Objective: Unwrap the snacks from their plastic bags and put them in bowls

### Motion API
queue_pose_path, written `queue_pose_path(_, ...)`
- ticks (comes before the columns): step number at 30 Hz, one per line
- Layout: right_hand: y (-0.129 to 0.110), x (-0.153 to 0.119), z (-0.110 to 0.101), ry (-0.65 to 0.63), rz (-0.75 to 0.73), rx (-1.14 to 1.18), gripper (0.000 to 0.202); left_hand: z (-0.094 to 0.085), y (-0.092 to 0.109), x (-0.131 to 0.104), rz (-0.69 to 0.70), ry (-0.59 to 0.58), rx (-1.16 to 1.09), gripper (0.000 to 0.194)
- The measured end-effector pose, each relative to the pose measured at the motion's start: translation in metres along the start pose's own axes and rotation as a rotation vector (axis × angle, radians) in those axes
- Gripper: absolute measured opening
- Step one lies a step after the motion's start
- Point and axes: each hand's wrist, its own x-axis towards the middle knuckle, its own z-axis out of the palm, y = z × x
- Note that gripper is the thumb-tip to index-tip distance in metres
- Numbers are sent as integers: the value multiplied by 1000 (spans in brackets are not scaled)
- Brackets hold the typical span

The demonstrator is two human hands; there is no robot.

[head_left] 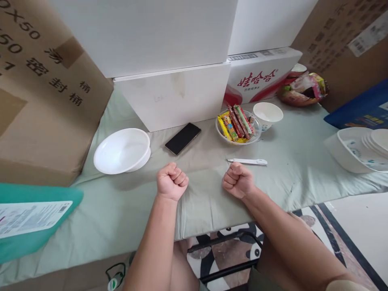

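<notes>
My left hand (172, 181) rests as a fist on the pale green cloth (200, 202), with nothing showing in it. Just beyond it lies a black smartphone (183, 138), screen up. To its left stands a white plastic bowl (123, 151) with nothing in it. My right hand (238, 180) is also balled into a fist, and no object shows in its fingers. Right behind that fist is a slim white utility knife (247, 161). Farther back, a clear bowl (257, 136) holds several wrapped snack sticks (238, 122), beside a white paper cup (268, 114).
White boxes (176, 99) and a red-and-white carton (257, 79) line the back. A large cardboard box (45, 133) and a teal package (39, 220) stand left. At right are a white basket (342, 151) with cups, a blue package (360, 107) and a snack bowl (292, 99).
</notes>
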Motion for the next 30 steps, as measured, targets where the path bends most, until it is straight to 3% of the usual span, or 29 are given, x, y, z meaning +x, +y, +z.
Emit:
queue_pose_path(8, -9, -16, -8, 3, -45, -106, 59, 6, 4, 3, 110, -5, -75, 47)
queue_pose_path(14, 9, -10, 19, -95, -68, -288, 56, -7, 20, -14, 113, 18, -196, 46)
queue_pose_path(17, 18, 7, 53, -129, -107, -408, 53, -20, 33, -24, 135, 33, -254, 46)
queue_pose_path(25, 35, 73, 179, -242, -307, -698, 47, -64, 75, -44, 178, 6, -433, 46)
queue_pose_path(30, 52, 119, 243, -321, -380, -861, 41, -93, 96, -48, 207, -25, -497, 46)
